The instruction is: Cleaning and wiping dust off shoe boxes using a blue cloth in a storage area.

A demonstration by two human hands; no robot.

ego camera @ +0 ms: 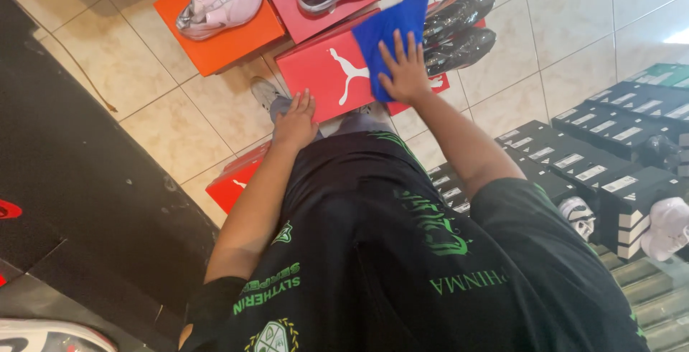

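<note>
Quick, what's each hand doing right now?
Left hand: open, resting on the knee, holding nothing.
Right hand: open, pressing a blue cloth flat on the red shoebox.

- Beige tiled floor with pale grout lines
- Dark mat lies along the left
- Stacked black shoeboxes at right
- Bright glare on the tiles at the upper right

Cloth on box, shoes right

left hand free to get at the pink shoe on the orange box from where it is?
Probably yes. The left hand rests at the red box's near edge holding nothing, and bare floor tile lies between it and the orange box. The pink shoe sits uncovered on top, though it looks a stretch away.
</note>
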